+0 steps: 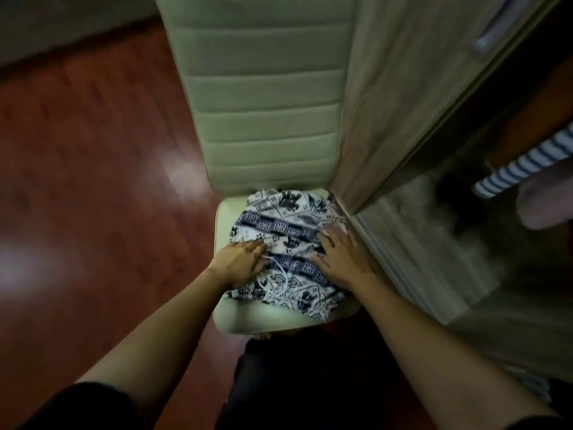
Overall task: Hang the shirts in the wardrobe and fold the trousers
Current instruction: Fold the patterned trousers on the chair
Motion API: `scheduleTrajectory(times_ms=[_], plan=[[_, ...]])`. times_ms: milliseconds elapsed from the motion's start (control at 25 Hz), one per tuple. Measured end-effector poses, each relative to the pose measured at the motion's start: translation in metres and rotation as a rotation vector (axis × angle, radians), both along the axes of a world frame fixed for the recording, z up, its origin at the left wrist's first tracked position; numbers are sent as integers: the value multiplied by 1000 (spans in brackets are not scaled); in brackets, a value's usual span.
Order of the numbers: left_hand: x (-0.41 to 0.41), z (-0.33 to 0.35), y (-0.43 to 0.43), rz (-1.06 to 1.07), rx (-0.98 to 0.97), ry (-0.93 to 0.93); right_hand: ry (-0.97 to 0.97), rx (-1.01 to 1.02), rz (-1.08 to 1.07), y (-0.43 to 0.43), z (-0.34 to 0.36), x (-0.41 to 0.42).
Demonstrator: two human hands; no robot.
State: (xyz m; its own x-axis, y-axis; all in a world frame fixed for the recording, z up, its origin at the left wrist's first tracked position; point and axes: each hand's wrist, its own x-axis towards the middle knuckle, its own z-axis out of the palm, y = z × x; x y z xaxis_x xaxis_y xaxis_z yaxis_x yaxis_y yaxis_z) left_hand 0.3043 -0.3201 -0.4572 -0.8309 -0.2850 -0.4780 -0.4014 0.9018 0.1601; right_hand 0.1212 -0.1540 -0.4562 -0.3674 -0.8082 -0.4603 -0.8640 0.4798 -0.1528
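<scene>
Folded trousers (285,225) in a white and dark blue print, with a white drawstring, lie on the seat of a pale green padded chair (263,318). My left hand (242,262) rests flat on the left side of the bundle, fingers spread toward the drawstring. My right hand (341,256) lies flat on its right side, fingers apart. Neither hand grips the cloth. Inside the wardrobe at the right hangs a blue and white striped garment (527,164), next to a pale pink one (545,200).
The wardrobe's wooden door (397,97) stands open right beside the chair, its handle (493,32) at the top right. The chair back (263,88) rises ahead. Red-brown wooden floor (93,181) stretches to the left. My dark-clothed legs are below the seat.
</scene>
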Motion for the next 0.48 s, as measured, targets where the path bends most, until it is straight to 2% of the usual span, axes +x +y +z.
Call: scheduleTrajectory(times_ms=[160, 280, 400, 480], plan=[[15, -87, 10, -113, 90, -96, -6, 5, 62, -7, -73, 24], [30, -128, 19, -185, 105, -224, -144, 62, 144, -4, -113, 50], [37, -146, 23, -183, 36, -187, -265, 205, 140, 7, -138, 66], [36, -150, 21, -222, -6, -163, -233, 252, 149, 11, -149, 68]])
